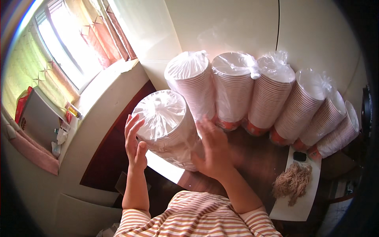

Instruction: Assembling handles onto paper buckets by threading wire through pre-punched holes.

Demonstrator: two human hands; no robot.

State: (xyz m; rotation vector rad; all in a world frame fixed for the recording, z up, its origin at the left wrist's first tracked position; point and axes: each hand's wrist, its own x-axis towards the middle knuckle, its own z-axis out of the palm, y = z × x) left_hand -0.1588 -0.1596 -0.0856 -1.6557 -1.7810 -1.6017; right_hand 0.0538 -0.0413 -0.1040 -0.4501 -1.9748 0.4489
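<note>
A thick stack of white paper bowls [162, 114] in a clear plastic bag stands in front of me, its gathered bag top facing up. My left hand [136, 144] is at the stack's left side, fingers spread and thumb apart, near or lightly against the plastic. On the right side is my right hand [213, 148], slightly smeared by motion, with its fingers stretched out and thumb apart. Neither hand is wrapped round the stack. Behind it, several taller bagged stacks of white paper cups or bowls [233, 89] curve away to the right, with red at their bases.
The brown tabletop [252, 154] has a white strip [294, 213] at right, carrying a tangle of brownish string [293, 181] and a small black object [299, 156]. A pale wall [229, 27] stands behind. At left is a curtained window [65, 43] with items on its sill.
</note>
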